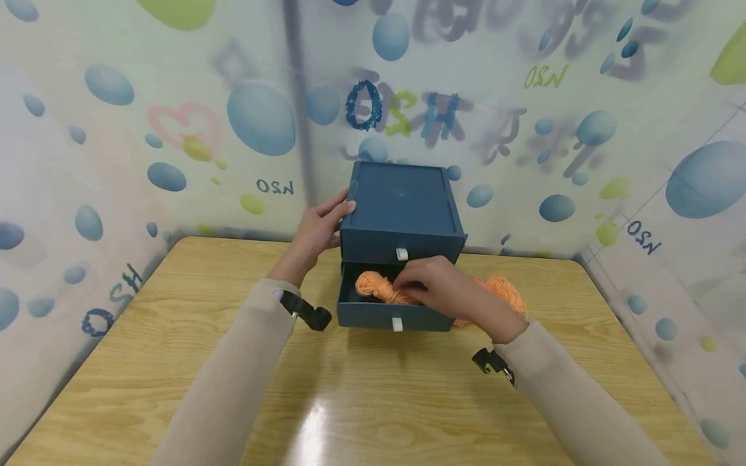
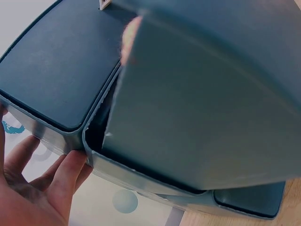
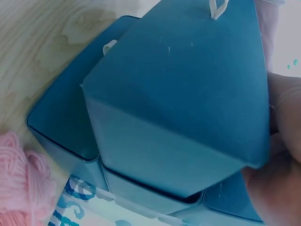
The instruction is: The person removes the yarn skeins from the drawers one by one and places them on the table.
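A dark blue two-drawer box (image 1: 402,207) stands at the back of the wooden table (image 1: 373,401). Its lower drawer (image 1: 373,317) is pulled out, and a skein of orange yarn (image 1: 372,286) lies inside. My right hand (image 1: 410,288) reaches into the drawer, its curled fingers pinching the yarn. My left hand (image 1: 338,210) rests with straight fingers against the box's upper left edge. In the left wrist view the left hand's fingers (image 2: 61,183) lie against the box (image 2: 202,103). The upper drawer is closed.
A second bundle of orange yarn (image 1: 506,288) lies on the table just right of the box, partly behind my right wrist; it also shows in the right wrist view (image 3: 19,179). Printed walls (image 1: 116,162) close in the table on three sides.
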Available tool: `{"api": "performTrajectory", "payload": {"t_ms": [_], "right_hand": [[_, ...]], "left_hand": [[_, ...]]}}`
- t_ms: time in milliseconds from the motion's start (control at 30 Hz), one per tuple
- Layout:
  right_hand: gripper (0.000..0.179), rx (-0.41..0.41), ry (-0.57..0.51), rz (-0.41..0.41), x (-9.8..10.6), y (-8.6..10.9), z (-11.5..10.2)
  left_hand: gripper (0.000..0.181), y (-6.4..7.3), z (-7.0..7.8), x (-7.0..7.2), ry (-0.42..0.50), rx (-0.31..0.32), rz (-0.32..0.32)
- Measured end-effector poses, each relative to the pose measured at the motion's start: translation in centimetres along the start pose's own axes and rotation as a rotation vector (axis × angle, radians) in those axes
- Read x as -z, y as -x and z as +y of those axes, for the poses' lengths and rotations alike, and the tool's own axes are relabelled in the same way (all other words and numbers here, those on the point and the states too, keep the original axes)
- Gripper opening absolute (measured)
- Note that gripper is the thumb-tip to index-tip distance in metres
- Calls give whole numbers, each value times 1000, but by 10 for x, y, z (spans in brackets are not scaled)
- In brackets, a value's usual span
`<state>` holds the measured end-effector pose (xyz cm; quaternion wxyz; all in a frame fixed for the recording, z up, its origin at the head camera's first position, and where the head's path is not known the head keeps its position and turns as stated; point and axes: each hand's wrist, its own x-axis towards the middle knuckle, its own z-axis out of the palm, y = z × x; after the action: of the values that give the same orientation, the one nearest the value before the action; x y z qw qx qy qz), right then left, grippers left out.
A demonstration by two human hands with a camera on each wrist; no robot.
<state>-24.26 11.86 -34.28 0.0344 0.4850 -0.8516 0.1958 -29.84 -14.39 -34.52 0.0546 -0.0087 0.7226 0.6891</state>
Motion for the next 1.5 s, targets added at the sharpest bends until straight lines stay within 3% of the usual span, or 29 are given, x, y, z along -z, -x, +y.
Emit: {"api": "performTrajectory", "payload": {"t_ms": [400, 633, 1300, 1500], "right_hand": [[17, -5, -43, 112, 16, 17, 1], [21, 14, -29, 243, 22, 35, 9], [31, -125, 59, 560, 28, 86, 15], [32, -140, -21, 630, 30, 103, 17]], "left_hand": [[56, 1, 1, 2, -11, 1, 21], [57, 2, 1, 3, -25, 2, 28], [56, 3, 0, 2, 10, -7, 29], [55, 2, 0, -1, -5, -17, 21]]}}
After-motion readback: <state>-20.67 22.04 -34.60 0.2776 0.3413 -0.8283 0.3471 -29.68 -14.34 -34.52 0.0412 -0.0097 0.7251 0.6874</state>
